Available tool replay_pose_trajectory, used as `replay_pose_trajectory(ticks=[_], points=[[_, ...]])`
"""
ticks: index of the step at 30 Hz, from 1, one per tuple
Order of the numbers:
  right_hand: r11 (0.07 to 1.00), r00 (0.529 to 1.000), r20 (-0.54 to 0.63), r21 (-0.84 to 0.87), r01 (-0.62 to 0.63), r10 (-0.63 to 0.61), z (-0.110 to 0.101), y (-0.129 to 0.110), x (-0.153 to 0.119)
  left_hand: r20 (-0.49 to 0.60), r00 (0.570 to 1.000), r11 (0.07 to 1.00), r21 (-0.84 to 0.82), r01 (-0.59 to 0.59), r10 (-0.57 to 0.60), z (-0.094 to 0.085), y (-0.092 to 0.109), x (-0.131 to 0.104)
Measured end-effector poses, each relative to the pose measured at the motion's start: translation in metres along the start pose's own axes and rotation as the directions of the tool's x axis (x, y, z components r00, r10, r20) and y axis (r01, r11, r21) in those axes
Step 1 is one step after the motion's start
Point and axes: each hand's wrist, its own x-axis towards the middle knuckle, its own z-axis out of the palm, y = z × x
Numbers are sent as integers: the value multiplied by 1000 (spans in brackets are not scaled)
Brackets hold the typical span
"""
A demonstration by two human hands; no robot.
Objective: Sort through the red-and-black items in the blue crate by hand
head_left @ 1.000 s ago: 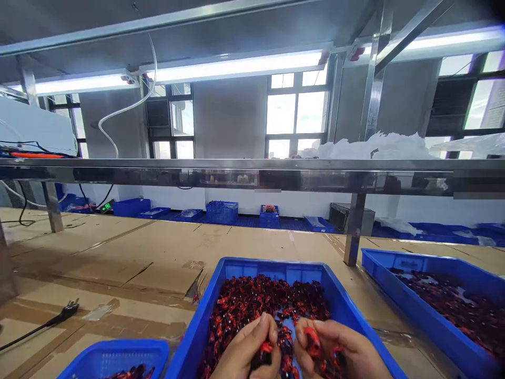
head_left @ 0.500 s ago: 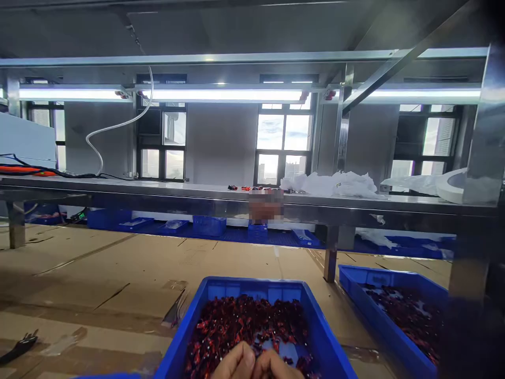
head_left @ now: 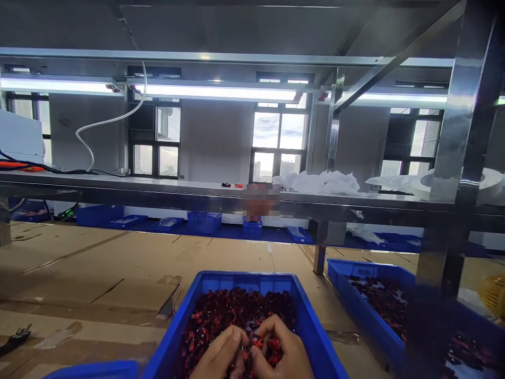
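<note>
A blue plastic bin (head_left: 313, 331) sits right in front of me, heaped with small red-and-black parts (head_left: 232, 308). Both my hands are down in the heap at the bottom edge of the view. My left hand (head_left: 219, 355) has its fingers curled around a clump of the parts. My right hand (head_left: 286, 352) is pressed against it, fingers bent over more red pieces between the two hands. The wrists are cut off by the frame.
A second blue bin (head_left: 369, 310) of the same parts stands to the right behind a steel post (head_left: 453, 173). A corner of another blue bin (head_left: 94, 369) shows lower left. Cardboard sheets (head_left: 118, 263) cover the table; a steel shelf (head_left: 158, 189) crosses above it. A black plug (head_left: 13, 339) lies far left.
The camera tilted up and then slightly back down. My hands, nearly out of view half a second ago, show again, still gathered together in the parts.
</note>
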Motion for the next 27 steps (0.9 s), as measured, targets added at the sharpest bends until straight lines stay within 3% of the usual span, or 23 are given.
replay_pose_trajectory(ticks=[3, 8, 17, 20, 24, 27], points=[[1000, 997, -71, -21, -16, 15, -3, -1, 3, 19, 999, 983, 176, -51, 49, 1, 5, 1], [999, 995, -101, -28, -30, 27, -6, 2, 4, 84, 993, 961, 256, -107, 88, -2, 4, 1], [980, 983, -10, 67, -185, 186, -15, 6, 7, -93, 965, 929, 308, -208, 247, -3, 8, 2], [973, 977, 4, 84, -214, 214, -16, 1, 8, -84, 972, 931, 315, -183, 219, -1, 13, -3], [975, 977, 4, 56, -215, 215, -22, -7, 5, -140, 975, 953, 273, -132, 175, 5, 19, -10], [988, 987, -35, 30, -153, 154, -27, -12, 0, -173, 950, 945, 247, -214, 260, 10, 26, -12]])
